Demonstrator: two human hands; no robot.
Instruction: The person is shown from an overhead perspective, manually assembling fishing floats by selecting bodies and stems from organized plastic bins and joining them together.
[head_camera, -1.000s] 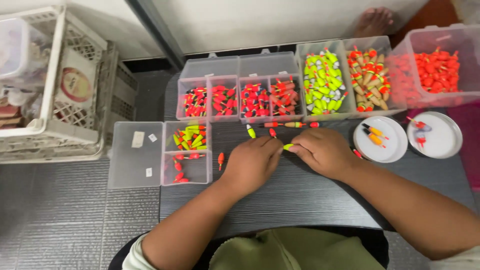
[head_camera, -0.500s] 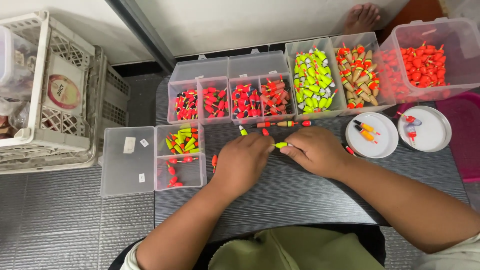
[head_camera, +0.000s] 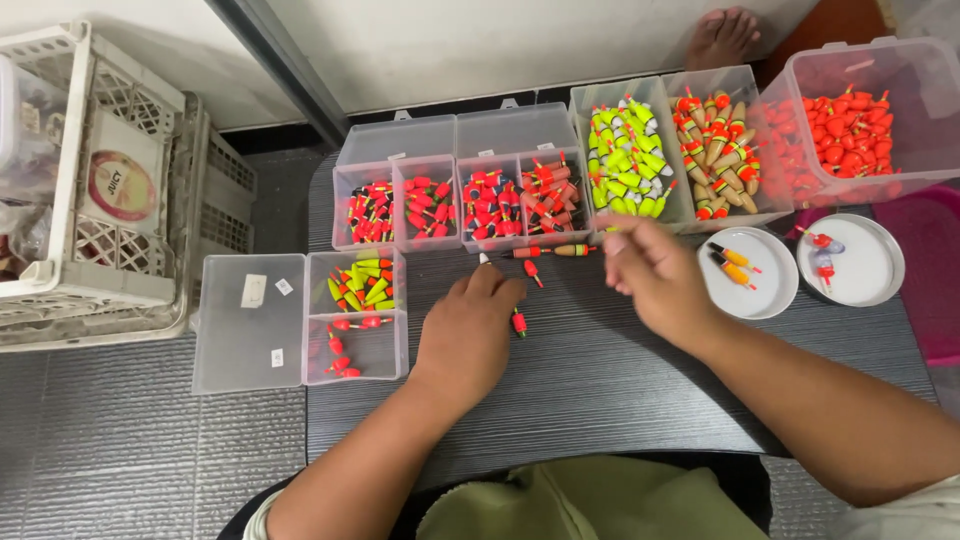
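At the centre of the frame, the left hand (head_camera: 468, 335) is laid palm-down on the dark table (head_camera: 600, 390), its fingers loosely curled; whether anything is gripped beneath cannot be told. Small red fishing floats (head_camera: 519, 322) are scattered just beside its fingertips. Right of centre, the right hand (head_camera: 650, 275) is raised and blurred, fingers partly spread, nothing visibly held. Above both hands, a divided clear box (head_camera: 455, 195) of red floats is seen, with a yellow-green float bin (head_camera: 625, 160) to its right.
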